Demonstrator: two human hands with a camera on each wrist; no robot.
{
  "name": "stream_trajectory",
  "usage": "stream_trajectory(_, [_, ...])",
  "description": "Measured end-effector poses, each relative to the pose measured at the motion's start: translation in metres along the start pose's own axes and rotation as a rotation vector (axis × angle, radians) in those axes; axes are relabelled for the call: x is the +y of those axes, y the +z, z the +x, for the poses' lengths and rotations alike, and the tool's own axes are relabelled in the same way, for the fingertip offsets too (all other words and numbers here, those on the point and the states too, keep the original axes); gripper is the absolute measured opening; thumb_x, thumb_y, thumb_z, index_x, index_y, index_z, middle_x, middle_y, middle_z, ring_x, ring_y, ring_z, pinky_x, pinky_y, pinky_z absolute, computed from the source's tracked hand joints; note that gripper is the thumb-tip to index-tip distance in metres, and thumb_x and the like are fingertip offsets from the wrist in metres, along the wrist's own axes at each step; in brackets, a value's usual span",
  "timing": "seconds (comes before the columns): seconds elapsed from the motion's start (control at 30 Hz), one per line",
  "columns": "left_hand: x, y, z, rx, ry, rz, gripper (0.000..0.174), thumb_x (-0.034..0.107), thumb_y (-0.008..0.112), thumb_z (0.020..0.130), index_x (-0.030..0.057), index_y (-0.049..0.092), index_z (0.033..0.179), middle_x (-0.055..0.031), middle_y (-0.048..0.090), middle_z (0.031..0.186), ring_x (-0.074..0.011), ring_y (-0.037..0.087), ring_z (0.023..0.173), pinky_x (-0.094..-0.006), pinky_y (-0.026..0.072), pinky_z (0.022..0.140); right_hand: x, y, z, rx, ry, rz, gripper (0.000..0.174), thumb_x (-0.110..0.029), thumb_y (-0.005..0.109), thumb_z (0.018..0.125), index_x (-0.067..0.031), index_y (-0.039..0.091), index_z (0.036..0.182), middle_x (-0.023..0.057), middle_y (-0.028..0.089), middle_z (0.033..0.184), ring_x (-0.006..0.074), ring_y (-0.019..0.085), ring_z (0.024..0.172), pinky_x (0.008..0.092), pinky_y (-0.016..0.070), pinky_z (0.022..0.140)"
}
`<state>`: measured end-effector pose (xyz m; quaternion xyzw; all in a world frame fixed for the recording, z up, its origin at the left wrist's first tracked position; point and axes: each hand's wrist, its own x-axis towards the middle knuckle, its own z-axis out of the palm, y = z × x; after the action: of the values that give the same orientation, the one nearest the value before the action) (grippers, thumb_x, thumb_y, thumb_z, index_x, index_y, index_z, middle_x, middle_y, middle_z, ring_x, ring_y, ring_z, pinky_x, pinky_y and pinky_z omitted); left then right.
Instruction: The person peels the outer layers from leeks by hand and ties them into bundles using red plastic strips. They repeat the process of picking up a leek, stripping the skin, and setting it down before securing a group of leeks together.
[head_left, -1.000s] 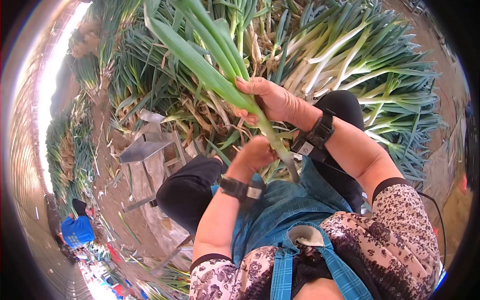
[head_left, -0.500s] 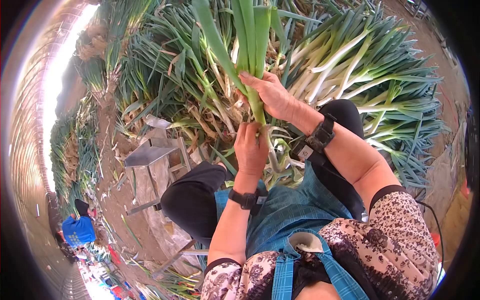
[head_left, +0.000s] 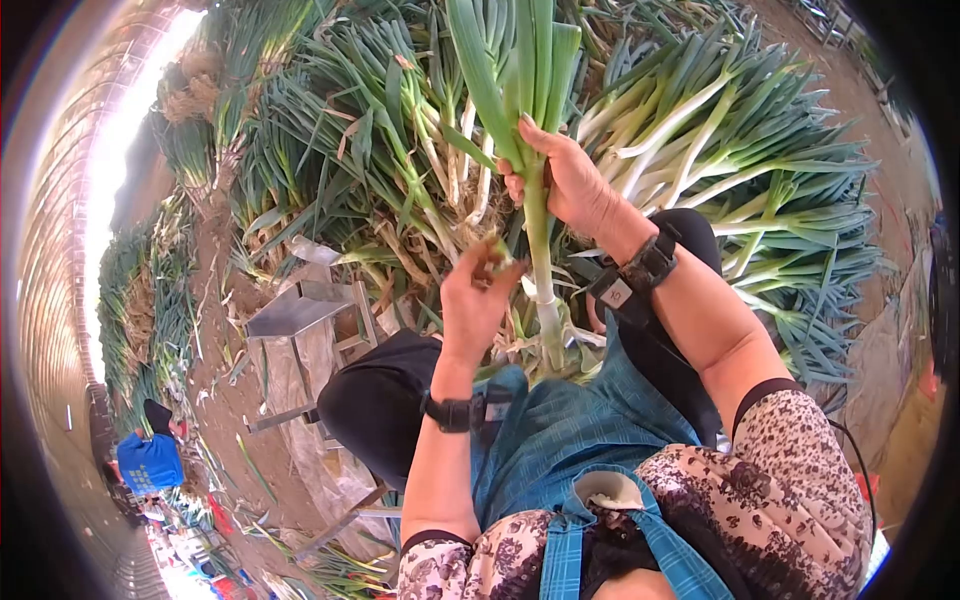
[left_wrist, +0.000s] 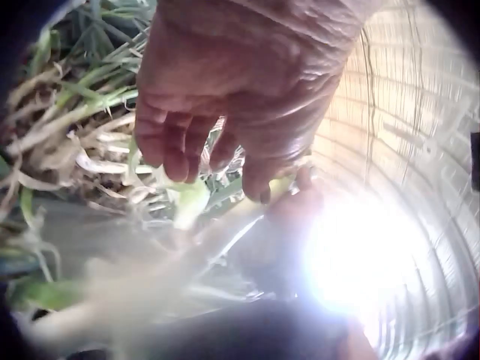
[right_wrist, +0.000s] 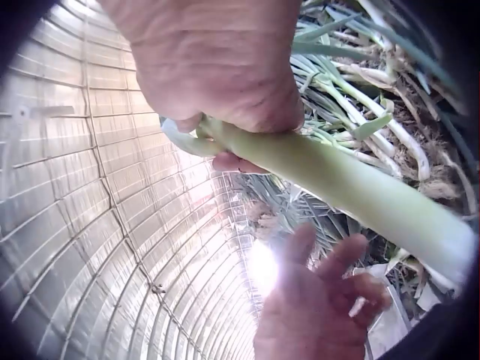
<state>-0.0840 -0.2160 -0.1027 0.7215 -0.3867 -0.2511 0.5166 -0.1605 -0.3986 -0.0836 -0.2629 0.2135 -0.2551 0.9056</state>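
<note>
A thick leek (head_left: pixel 540 235) stands nearly upright before the body, green leaves up and pale shank down. My right hand (head_left: pixel 565 180) grips it just below where the leaves fan out; in the right wrist view the fingers wrap the stalk (right_wrist: pixel 337 176). Just left of the shank is my left hand (head_left: pixel 475 295), its fingers loosely bent and apart from one another. Seen from the right wrist, that left hand (right_wrist: pixel 315 307) is off the stalk. A small white flap of skin (head_left: pixel 530 287) sticks out from the shank.
Leeks with pale shanks (head_left: pixel 690 140) lie heaped at the right, and untrimmed rooted ones (head_left: pixel 420 180) lie ahead. A metal stand (head_left: pixel 300 308) is by the left knee. Someone in blue (head_left: pixel 150 460) is far left, near the curved wall (head_left: pixel 60 300).
The leek has swung from a slant to nearly upright and shifted right with the right hand. The left hand, on the shank half a second ago, has come off it to the left.
</note>
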Motion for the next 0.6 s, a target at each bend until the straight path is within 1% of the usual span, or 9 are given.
stream_trajectory(0.13, [0.005, 0.026, 0.021, 0.004, -0.038, -0.319, 0.017, 0.007, 0.072, 0.081, -0.0038, 0.063, 0.092, -0.0021, 0.06, 0.073, -0.007, 0.047, 0.062, -0.0225, 0.0432, 0.06, 0.004, 0.002, -0.004, 0.021, 0.062, 0.055, 0.028, -0.034, 0.052, 0.095, -0.0059, 0.051, 0.101, 0.0111, 0.057, 0.08, 0.018, 0.052, 0.061, 0.0307, 0.0445, 0.054])
stream_trajectory(0.17, [0.001, 0.026, 0.021, 0.012, 0.005, -0.23, 0.012, 0.007, 0.068, 0.084, -0.003, 0.062, 0.086, -0.0002, 0.058, 0.069, -0.0069, 0.046, 0.061, -0.0227, 0.0414, 0.057, 0.003, 0.002, -0.004, 0.021, 0.067, 0.068, 0.029, -0.035, 0.051, 0.096, -0.0061, 0.051, 0.101, 0.0106, 0.056, 0.08, 0.0182, 0.051, 0.062, 0.0307, 0.0443, 0.054])
stream_trajectory(0.27, [-0.007, 0.025, 0.009, 0.087, 0.03, -0.037, 0.013, 0.008, 0.063, 0.088, -0.0013, 0.06, 0.081, 0.0019, 0.056, 0.068, -0.0054, 0.044, 0.061, -0.0222, 0.0387, 0.055, -0.003, 0.0, -0.006, 0.071, 0.059, 0.072, 0.031, -0.037, 0.048, 0.097, -0.0067, 0.05, 0.103, 0.0091, 0.055, 0.079, 0.0171, 0.05, 0.063, 0.031, 0.0433, 0.057])
stream_trajectory(0.33, [-0.028, 0.016, 0.001, 0.104, -0.001, -0.04, 0.014, 0.01, 0.059, 0.091, 0.0001, 0.059, 0.081, 0.0019, 0.053, 0.066, -0.0054, 0.042, 0.06, -0.0233, 0.0371, 0.054, -0.014, -0.013, -0.001, -0.049, 0.03, 0.084, 0.032, -0.039, 0.046, 0.097, -0.0072, 0.049, 0.103, 0.0082, 0.054, 0.078, 0.0156, 0.05, 0.064, 0.031, 0.0421, 0.058])
stream_trajectory(0.4, [-0.06, 0.008, -0.009, 0.162, -0.119, -0.239, 0.019, 0.015, 0.061, 0.091, -0.0005, 0.058, 0.08, 0.0038, 0.05, 0.065, -0.0049, 0.044, 0.06, -0.022, 0.0376, 0.055, -0.024, -0.014, -0.002, -0.049, 0.036, 0.096, 0.032, -0.039, 0.043, 0.098, -0.0078, 0.048, 0.102, 0.0078, 0.053, 0.077, 0.0146, 0.048, 0.062, 0.031, 0.0407, 0.058])
stream_trajectory(0.47, [-0.057, 0.003, -0.016, 0.163, -0.169, -0.269, 0.023, 0.018, 0.063, 0.09, -0.0007, 0.056, 0.079, 0.0028, 0.049, 0.064, -0.0061, 0.044, 0.059, -0.0223, 0.0382, 0.056, -0.029, -0.018, 0.0, -0.049, 0.041, 0.121, 0.03, -0.038, 0.042, 0.099, -0.0086, 0.047, 0.102, 0.0083, 0.053, 0.077, 0.0149, 0.046, 0.059, 0.0316, 0.0405, 0.058])
stream_trajectory(0.53, [-0.048, 0.0, -0.023, 0.23, -0.191, 0.178, 0.027, 0.021, 0.063, 0.09, -0.0006, 0.055, 0.076, 0.0011, 0.048, 0.064, -0.0075, 0.045, 0.058, -0.0226, 0.0394, 0.056, -0.029, -0.021, 0.0, -0.043, 0.039, 0.126, 0.03, -0.038, 0.042, 0.099, -0.0088, 0.047, 0.102, 0.0089, 0.053, 0.077, 0.0151, 0.046, 0.058, 0.0316, 0.0407, 0.058])
stream_trajectory(0.57, [-0.046, 0.002, -0.02, 0.221, -0.136, 0.226, 0.026, 0.017, 0.062, 0.09, 0.0008, 0.052, 0.073, -0.0027, 0.052, 0.064, -0.0109, 0.043, 0.056, -0.0282, 0.0381, 0.052, -0.028, -0.022, 0.001, -0.038, 0.027, 0.113, 0.03, -0.038, 0.042, 0.098, -0.0089, 0.047, 0.102, 0.0091, 0.054, 0.077, 0.0152, 0.046, 0.058, 0.0316, 0.0411, 0.058])
stream_trajectory(0.6, [-0.042, 0.008, -0.018, 0.218, -0.133, 0.22, 0.026, 0.017, 0.062, 0.09, 0.0008, 0.052, 0.073, -0.0027, 0.052, 0.064, -0.0109, 0.043, 0.056, -0.0282, 0.0381, 0.052, -0.028, -0.022, 0.001, -0.032, 0.015, 0.1, 0.03, -0.039, 0.043, 0.098, -0.009, 0.047, 0.102, 0.0093, 0.054, 0.077, 0.0153, 0.047, 0.058, 0.0315, 0.0414, 0.058])
